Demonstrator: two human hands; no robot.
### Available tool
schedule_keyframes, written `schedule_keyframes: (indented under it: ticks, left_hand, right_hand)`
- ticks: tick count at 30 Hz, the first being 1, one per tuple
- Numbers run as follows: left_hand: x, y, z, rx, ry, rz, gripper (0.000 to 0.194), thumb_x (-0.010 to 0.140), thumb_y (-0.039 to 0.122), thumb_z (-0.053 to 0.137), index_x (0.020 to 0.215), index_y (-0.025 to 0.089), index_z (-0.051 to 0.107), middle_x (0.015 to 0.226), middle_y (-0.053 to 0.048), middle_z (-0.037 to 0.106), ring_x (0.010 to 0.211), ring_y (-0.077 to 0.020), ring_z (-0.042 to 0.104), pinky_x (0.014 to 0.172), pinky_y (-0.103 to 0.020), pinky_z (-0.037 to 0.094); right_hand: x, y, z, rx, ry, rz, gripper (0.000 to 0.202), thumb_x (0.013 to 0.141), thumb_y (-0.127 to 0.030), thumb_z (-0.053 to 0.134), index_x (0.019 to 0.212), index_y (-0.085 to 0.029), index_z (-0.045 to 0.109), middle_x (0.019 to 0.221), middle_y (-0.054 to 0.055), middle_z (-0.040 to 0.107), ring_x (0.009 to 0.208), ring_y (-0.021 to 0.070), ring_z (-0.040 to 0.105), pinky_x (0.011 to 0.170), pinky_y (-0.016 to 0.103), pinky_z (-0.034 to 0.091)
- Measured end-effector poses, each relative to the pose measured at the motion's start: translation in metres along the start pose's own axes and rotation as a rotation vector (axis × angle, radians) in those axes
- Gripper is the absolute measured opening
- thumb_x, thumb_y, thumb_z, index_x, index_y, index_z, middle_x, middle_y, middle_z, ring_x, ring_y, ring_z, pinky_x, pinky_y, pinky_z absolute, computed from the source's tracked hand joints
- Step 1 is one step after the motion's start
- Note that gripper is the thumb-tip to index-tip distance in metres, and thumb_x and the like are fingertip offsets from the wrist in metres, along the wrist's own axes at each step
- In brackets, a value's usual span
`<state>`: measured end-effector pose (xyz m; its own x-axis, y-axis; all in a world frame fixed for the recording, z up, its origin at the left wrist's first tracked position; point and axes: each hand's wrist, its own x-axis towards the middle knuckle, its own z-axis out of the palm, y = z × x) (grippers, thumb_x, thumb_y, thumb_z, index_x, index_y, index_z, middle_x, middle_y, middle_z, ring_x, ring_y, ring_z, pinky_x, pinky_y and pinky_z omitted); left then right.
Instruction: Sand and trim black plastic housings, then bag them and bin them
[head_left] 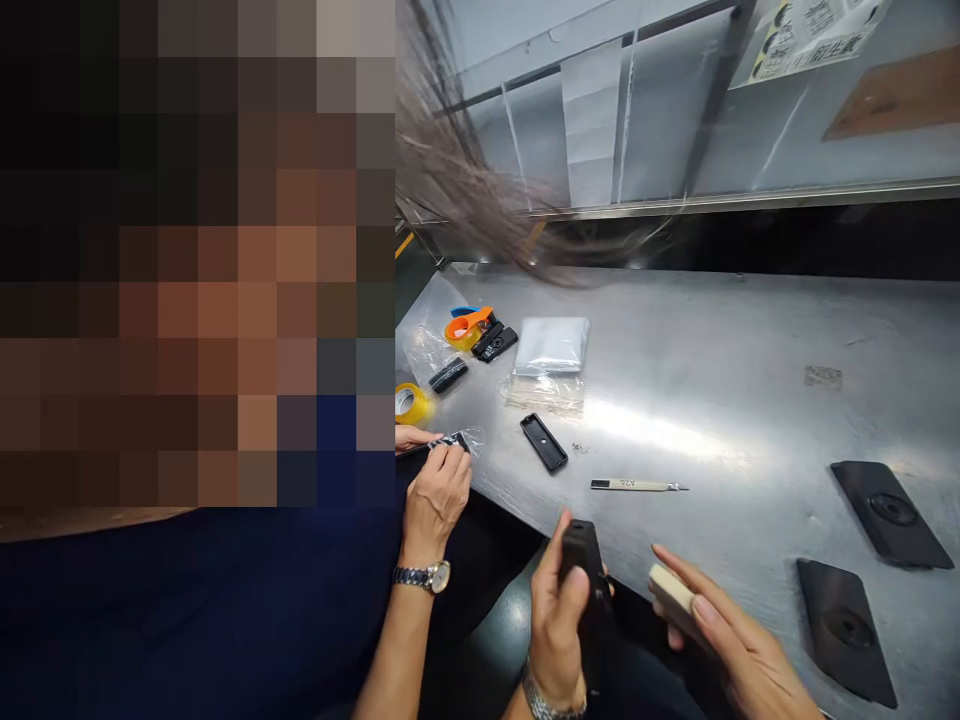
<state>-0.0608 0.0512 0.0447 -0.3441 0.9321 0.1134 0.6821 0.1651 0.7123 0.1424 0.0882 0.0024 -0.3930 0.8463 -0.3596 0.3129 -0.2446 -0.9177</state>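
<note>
My left hand [556, 625], with a metal-band watch at the wrist, is wrapped round a black rectangular plastic case [581, 555] held upright at the table's front edge. To the right, my right hand [739, 635] grips a small cream-coloured block [673, 590] between thumb and fingers; its exact kind does not show. A gap separates the block from the case. Beyond my hands, a pale pen-like tool [630, 486] with a thin metal tip lies on the table. Farther back rests an open black plastic shell [544, 445], hollow side up.
A co-worker's hands [442, 490] work on a plastic-wrapped item at left. Two black plates with round centres [892, 512] [847, 630] lie right on the metal table [712, 340]. Stacked clear bags [553, 345], tape rolls [411, 403] and black parts [495, 343] sit farther back.
</note>
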Motion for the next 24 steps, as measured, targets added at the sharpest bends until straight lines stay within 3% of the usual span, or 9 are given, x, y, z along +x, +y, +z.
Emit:
schedule_keyframes:
  ticks: [2,4,9,11,14,16,20,22,24]
  left_hand:
    - [-0.024,0.012,0.022,-0.368,-0.09,-0.118,0.052,0.089,0.044,0.04,0.136,0.022,0.037,0.115,-0.01,0.054,0.105,-0.0204,0.058,0.091,-0.035,0.052]
    - [-0.037,0.017,0.035,-0.485,-0.146,-0.203,0.06,0.084,0.041,0.051,0.139,0.023,0.034,0.117,-0.011,0.049,0.11,-0.0232,0.054,0.097,-0.038,0.048]
    - [-0.046,0.016,0.047,-0.106,-0.063,-0.011,0.078,0.077,0.022,0.061,0.142,0.036,0.021,0.113,-0.011,0.047,0.104,-0.0267,0.053,0.087,-0.045,0.052]
    - [-0.047,0.017,0.049,-0.045,-0.073,0.052,0.084,0.075,0.017,0.06,0.144,0.036,0.015,0.115,-0.013,0.048,0.104,-0.0291,0.053,0.086,-0.048,0.052]
    - [-0.045,0.016,0.045,-0.083,-0.198,0.03,0.092,0.071,0.023,0.067,0.144,0.035,0.013,0.124,-0.015,0.048,0.111,-0.0331,0.051,0.091,-0.054,0.05]
    - [-0.04,0.013,0.038,-0.186,-0.255,-0.073,0.083,0.073,0.032,0.068,0.142,0.037,0.021,0.128,-0.012,0.05,0.113,-0.0313,0.052,0.092,-0.053,0.051]
    - [-0.032,0.002,0.026,-0.542,-0.172,-0.401,0.04,0.089,0.034,0.043,0.129,0.035,0.045,0.119,-0.007,0.06,0.095,-0.0217,0.063,0.081,-0.045,0.059]
    - [-0.032,0.0,0.024,-0.657,-0.197,-0.354,0.039,0.089,0.029,0.039,0.127,0.032,0.047,0.123,-0.008,0.058,0.1,-0.0217,0.062,0.085,-0.044,0.058]
    - [-0.033,0.001,0.025,-0.608,-0.294,-0.114,0.047,0.087,0.025,0.042,0.133,0.032,0.04,0.137,-0.008,0.047,0.12,-0.0248,0.05,0.099,-0.048,0.05]
  right_hand:
    - [-0.001,-0.003,0.002,0.127,-0.014,0.051,0.051,0.088,-0.052,0.038,0.127,-0.024,0.053,0.069,0.003,0.067,0.066,0.0183,0.065,0.066,0.03,0.056]
    - [-0.001,-0.007,0.006,0.189,0.023,0.068,0.053,0.08,-0.054,0.05,0.123,-0.023,0.056,0.071,0.003,0.067,0.068,0.0193,0.065,0.066,0.03,0.056]
    - [0.003,-0.018,0.015,0.155,0.142,0.111,0.056,0.062,-0.052,0.07,0.109,-0.022,0.061,0.107,0.007,0.068,0.097,0.0241,0.063,0.085,0.031,0.052]
    - [0.005,-0.021,0.016,0.168,0.144,0.117,0.054,0.063,-0.052,0.069,0.107,-0.021,0.061,0.104,0.007,0.068,0.096,0.0239,0.063,0.084,0.03,0.052]
    - [0.01,-0.02,0.015,0.28,0.156,0.137,0.05,0.066,-0.05,0.069,0.105,-0.02,0.062,0.093,0.005,0.069,0.085,0.0206,0.064,0.076,0.027,0.053]
    - [0.014,-0.017,0.011,0.428,0.19,0.197,0.05,0.064,-0.047,0.072,0.105,-0.019,0.063,0.091,0.004,0.069,0.081,0.0186,0.063,0.071,0.025,0.053]
    - [0.023,-0.014,0.003,0.862,0.258,0.397,0.041,0.065,-0.036,0.075,0.102,-0.021,0.065,0.098,0.002,0.071,0.084,0.0163,0.065,0.068,0.023,0.054]
    - [0.026,-0.015,0.002,1.033,0.22,0.504,0.028,0.066,-0.032,0.075,0.092,-0.022,0.068,0.089,0.0,0.073,0.08,0.0161,0.066,0.068,0.025,0.055]
    - [0.026,-0.016,0.003,1.125,0.067,0.589,0.019,0.068,-0.034,0.072,0.08,-0.018,0.07,0.074,0.002,0.074,0.073,0.0186,0.068,0.066,0.029,0.057]
